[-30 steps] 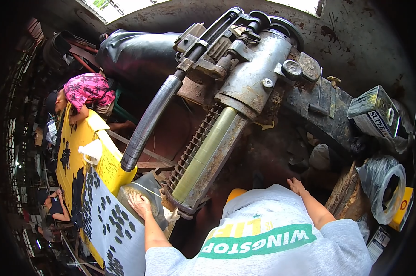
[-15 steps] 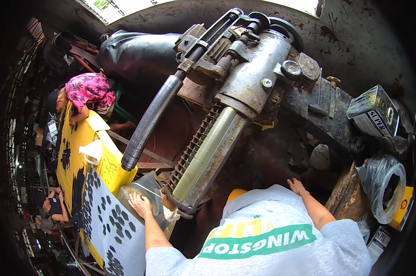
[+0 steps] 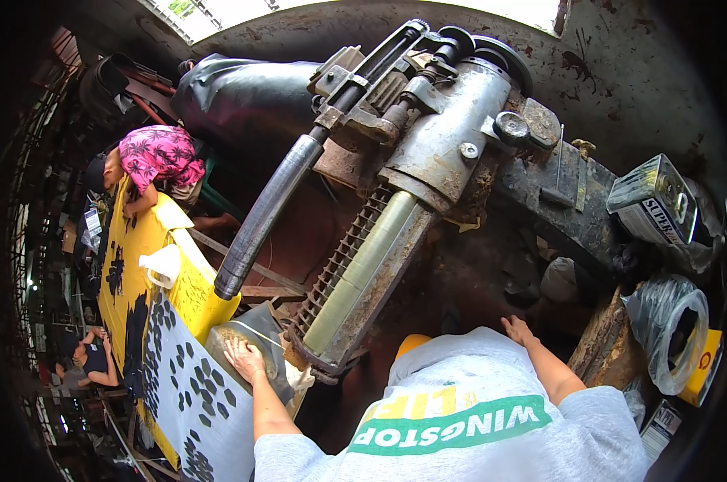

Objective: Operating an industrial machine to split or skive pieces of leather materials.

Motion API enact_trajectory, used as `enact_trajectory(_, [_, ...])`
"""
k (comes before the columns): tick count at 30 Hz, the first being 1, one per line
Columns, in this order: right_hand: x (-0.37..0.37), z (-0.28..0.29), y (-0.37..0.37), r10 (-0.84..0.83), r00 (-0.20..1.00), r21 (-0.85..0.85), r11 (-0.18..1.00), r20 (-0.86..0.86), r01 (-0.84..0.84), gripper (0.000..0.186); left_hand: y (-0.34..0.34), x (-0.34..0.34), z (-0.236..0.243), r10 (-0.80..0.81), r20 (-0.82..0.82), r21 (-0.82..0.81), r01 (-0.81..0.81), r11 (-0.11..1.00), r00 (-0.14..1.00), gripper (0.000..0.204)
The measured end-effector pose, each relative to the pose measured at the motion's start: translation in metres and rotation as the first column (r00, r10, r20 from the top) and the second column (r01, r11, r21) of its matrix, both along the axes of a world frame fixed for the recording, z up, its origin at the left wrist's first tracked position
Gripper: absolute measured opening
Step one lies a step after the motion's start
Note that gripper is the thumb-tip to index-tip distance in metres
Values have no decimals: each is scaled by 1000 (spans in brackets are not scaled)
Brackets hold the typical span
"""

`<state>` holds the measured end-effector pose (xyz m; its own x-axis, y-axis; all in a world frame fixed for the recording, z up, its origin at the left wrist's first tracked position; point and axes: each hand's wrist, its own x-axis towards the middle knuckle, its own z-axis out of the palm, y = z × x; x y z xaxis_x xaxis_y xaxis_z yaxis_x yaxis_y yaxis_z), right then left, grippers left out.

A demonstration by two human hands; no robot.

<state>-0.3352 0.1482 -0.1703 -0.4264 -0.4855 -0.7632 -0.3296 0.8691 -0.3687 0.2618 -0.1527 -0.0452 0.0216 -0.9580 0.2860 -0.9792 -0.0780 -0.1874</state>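
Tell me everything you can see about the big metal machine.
The machine is worn, rusty grey metal, slanting from upper right to lower left, dark wheels at top. A coil spring runs beside its greenish-gold bar; a dark cylinder extends at left. The left hand lies near the machine's lower end.

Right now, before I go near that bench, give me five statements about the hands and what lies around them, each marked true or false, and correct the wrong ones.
1. The person's left hand rests on grey, plastic-looking sheeting. True.
2. The person's right hand is touching the rectangular metal can. False: the hand is well apart from the can.
3. Small flat black pieces lie on a pale grey sheet. True.
4. The white plastic jug is right of the silver cylindrical machine body in the picture. False: it is to the left.
5. A co-worker in a pink patterned shirt leans over the yellow table. True.
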Motion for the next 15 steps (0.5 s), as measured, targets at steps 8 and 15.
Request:
enact_trajectory(8, [-1, 4, -2, 8, 1000, 1, 1000, 8, -8, 52, 0, -6, 4, -8, -7, -9, 8, 1000, 1000, 20])
enact_trajectory(15, [-1, 7, -4, 41, 999, 13, 999, 0, -41, 51, 3, -7, 6, 10, -25, -9, -11, 1000, 1000, 19])
